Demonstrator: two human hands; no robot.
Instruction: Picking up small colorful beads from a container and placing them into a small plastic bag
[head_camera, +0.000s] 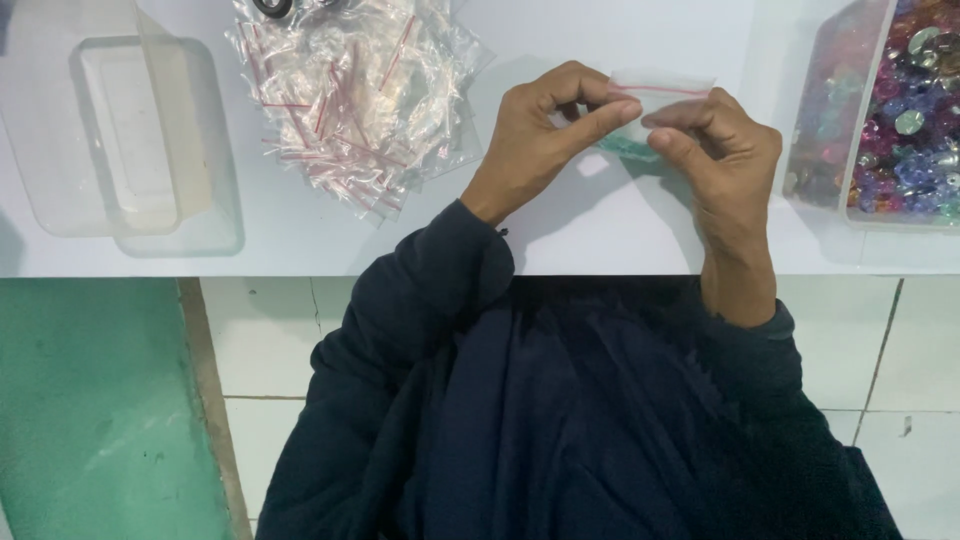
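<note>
Both hands are up over the white tabletop (600, 230) in the upper middle of the frame, working one small clear zip bag (660, 85) with a thin red line along its mouth. The left hand (540, 135) has its grip narrow, thumb and forefinger pinched on the bag's left side just under the red line. The right hand (725, 160) meets it from the other side, fingertips (665, 118) pressed shut on the same bag, thumb tucked beneath. Something small and teal-green (628, 148) shows through the plastic below the fingers; what it is, I can't tell.

To the left of the hands, at the top of the frame, lies a loose heap of empty zip bags (350, 100), clear and crinkled, each with the same red stripe, spilling toward the tabletop's middle. Further left, in the upper left corner, sits an empty clear plastic container (140, 140), rectangular with rounded corners, with another clear piece lying under or against it.

On the far right edge stands a clear plastic box of beads (900, 110), full of shiny pieces in purple, pink, blue and silver, just beside the right hand but not touching it.

Dark navy sleeves (420, 300) fill the lower middle; below the tabletop edge, white floor tiles (260, 340) and a green surface (90, 410) at lower left.
</note>
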